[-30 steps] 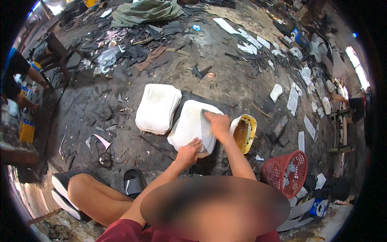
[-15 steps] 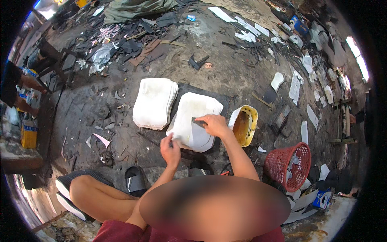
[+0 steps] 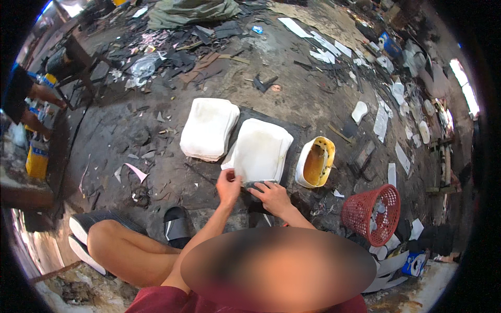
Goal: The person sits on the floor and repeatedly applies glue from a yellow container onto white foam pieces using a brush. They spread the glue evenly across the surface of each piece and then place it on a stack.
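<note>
Head view: left hand (image 3: 228,186) pinches near edge of white sheet stack (image 3: 261,149), fingers closed on it. Right hand (image 3: 271,195) lies flat, fingers spread, on dark mat (image 3: 292,136) just below that stack, by a small dark piece; can't tell if gripped. Stack sits on mat on floor. 2nd white stack (image 3: 210,128) just left of it, yellow-white tub (image 3: 315,161) to its right, red basket (image 3: 373,213) further right.

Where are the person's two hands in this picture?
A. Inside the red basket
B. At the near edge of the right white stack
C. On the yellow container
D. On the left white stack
B: the left hand and the right hand both meet the near edge of the right white stack, apart from the red basket, the yellow container and the left white stack.
</note>
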Motion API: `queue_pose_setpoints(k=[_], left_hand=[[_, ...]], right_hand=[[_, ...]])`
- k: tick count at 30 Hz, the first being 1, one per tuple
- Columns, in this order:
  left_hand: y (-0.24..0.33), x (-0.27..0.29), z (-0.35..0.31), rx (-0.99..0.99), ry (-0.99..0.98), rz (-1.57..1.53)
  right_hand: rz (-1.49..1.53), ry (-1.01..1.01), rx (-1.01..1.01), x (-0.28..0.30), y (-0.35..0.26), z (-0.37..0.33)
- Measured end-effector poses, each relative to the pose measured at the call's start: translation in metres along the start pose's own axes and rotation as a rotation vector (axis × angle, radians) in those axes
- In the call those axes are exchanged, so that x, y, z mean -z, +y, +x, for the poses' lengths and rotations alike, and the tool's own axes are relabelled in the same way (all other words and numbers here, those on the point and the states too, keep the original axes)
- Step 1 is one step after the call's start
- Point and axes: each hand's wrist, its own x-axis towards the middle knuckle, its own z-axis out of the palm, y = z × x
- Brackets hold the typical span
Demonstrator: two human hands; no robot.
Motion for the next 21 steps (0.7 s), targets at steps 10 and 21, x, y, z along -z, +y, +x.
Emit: queue_pose_setpoints(k=[10,21], left_hand=[[0.07,0.02,0.059,-0.235,0.236,-0.258],[0.003,0.075,0.091,0.106,0.751,-0.26]], right_hand=[[0.291,0.201,-0.131,0.043,-0.004,-0.014],[0.535,0.519,-0.333,0.093,0.004,0.007]])
